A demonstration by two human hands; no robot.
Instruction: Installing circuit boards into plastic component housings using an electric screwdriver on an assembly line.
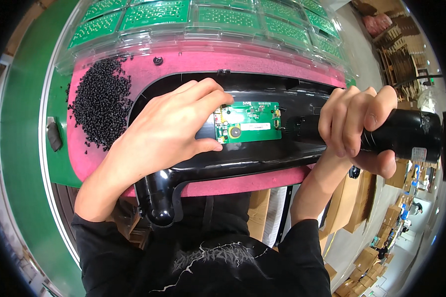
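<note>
- Black shirt (208, 267) nearest, along the lower edge.
- Pink mat (203, 60) beneath the work, clear trays (208, 43) at its far side.
- Black shell (252, 163) on the mat, open side up, long axis running left to right.
- Black tool (414, 129) over the shell's right part, its narrow end toward the board; whether it touches, I cannot tell.
- Left hand (163, 123) over the shell's left part, thumb and forefinger spread wide at the board's left end; whether they press, I cannot tell.
- Right hand (354, 119), fingers wrapped round the tool.
- Heap of screws (100, 101) left of the shell.
- Green board (255, 118) inside the shell, long axis also left to right; right of the left fingertips, left of the tool, left hand nearer.
</note>
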